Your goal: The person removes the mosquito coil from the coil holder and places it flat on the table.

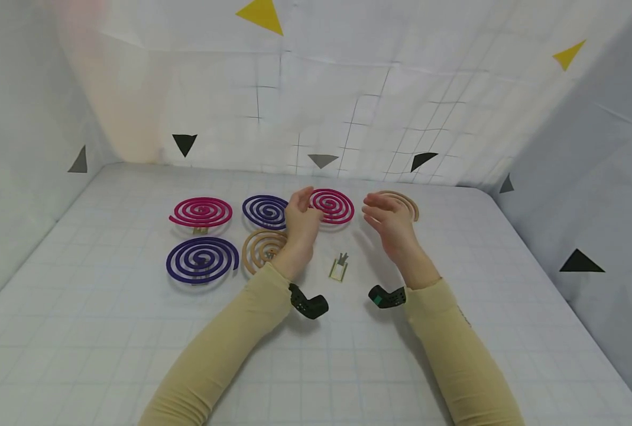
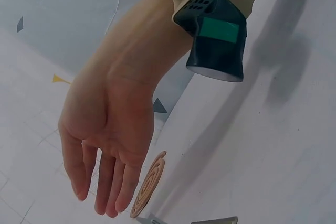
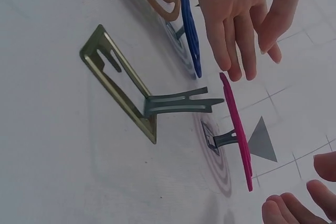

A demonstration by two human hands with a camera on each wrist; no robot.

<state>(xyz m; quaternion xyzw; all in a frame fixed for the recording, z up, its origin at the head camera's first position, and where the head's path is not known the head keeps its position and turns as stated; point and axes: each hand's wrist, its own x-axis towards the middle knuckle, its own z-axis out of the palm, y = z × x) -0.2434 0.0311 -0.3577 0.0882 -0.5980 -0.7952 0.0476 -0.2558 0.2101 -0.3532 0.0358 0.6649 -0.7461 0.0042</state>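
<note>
My left hand (image 1: 302, 228) hovers with nothing in it, its fingers bent loosely beside a pink mosquito coil (image 1: 329, 205) and overlapping a dark blue coil (image 1: 266, 212) in the head view. My right hand (image 1: 394, 229) is likewise empty, thumb and fingers apart, in front of a tan coil (image 1: 414, 207) that it partly hides. Between the wrists a bare metal coil stand (image 1: 339, 270) lies on the table, its forked prong (image 3: 181, 103) bent up from the flat frame. In the right wrist view, the pink coil (image 3: 239, 135) is raised on a similar stand.
To the left are another pink coil (image 1: 202, 211), a dark blue coil (image 1: 202, 260) and a tan coil (image 1: 252, 251), the last partly behind the left forearm. Black cameras sit on both wrists. White sheets with coloured triangles wall the table (image 1: 347, 367) at the back and sides.
</note>
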